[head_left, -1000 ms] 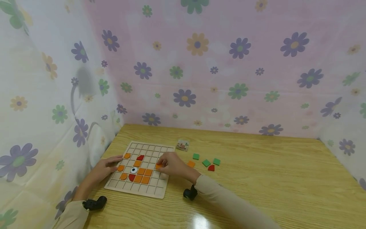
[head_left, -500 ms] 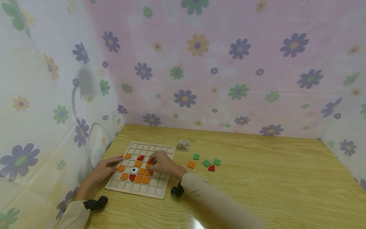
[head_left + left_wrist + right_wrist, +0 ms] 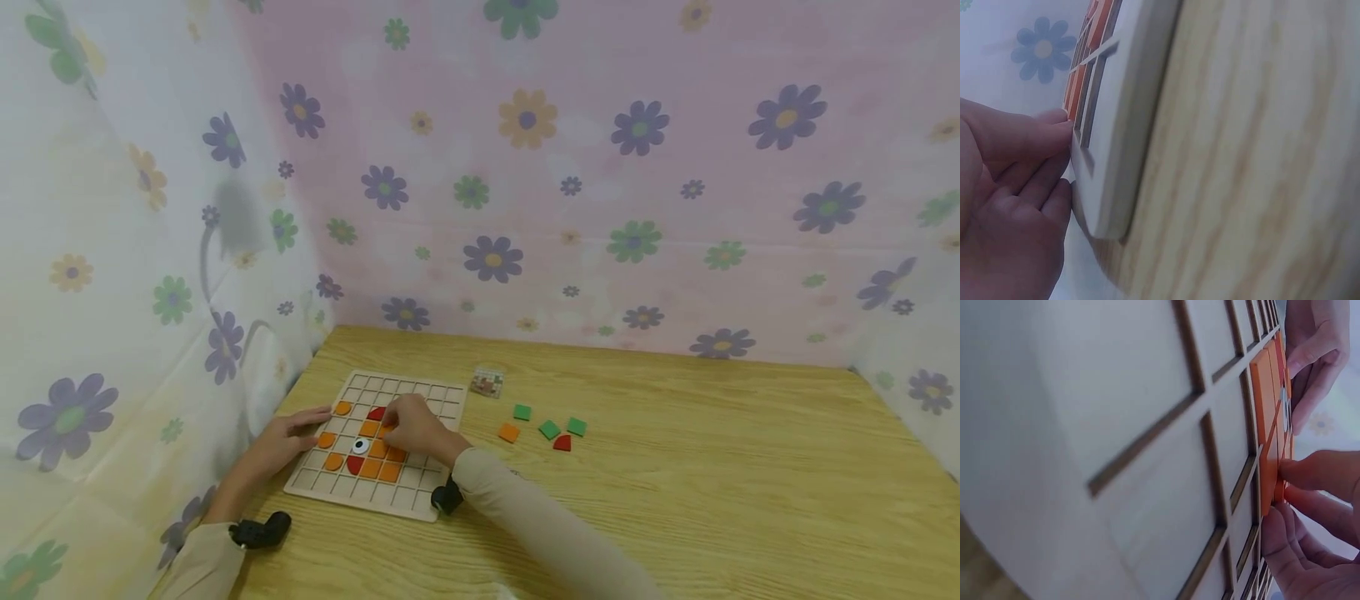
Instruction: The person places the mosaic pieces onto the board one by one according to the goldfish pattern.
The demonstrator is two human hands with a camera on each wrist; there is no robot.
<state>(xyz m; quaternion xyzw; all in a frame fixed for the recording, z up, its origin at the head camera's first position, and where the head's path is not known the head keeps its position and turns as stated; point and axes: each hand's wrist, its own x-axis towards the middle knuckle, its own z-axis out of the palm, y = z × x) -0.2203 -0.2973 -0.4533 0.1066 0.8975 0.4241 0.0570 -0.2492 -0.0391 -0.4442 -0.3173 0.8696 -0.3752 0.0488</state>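
Observation:
A wooden grid board (image 3: 405,504) lies on the table with orange square tiles, a white eye tile (image 3: 360,446) and red rounded tiles, one of them (image 3: 355,465) beside the eye. Over its middle, my right hand (image 3: 420,429) pinches an orange square tile (image 3: 1280,490) between thumb and fingers, low against neighbouring orange tiles. The head view mostly hides that tile behind the hand. At the board's left edge my left hand (image 3: 276,446) rests its extended fingertips and thumb, near orange rounded tiles (image 3: 326,440); the left wrist view shows the fingers against the board's rim (image 3: 1119,156).
Right of the board lie an orange square (image 3: 509,432), several green squares (image 3: 550,429) and a red rounded tile (image 3: 562,443). A small patterned card (image 3: 487,382) sits by the board's upper right corner. Flowered cloth (image 3: 570,208) hangs behind the table and along both sides.
My right hand has carried the orange tile leftward across the board from its right side to the orange cluster. The left hand stays at the left edge. The view has shifted slightly.

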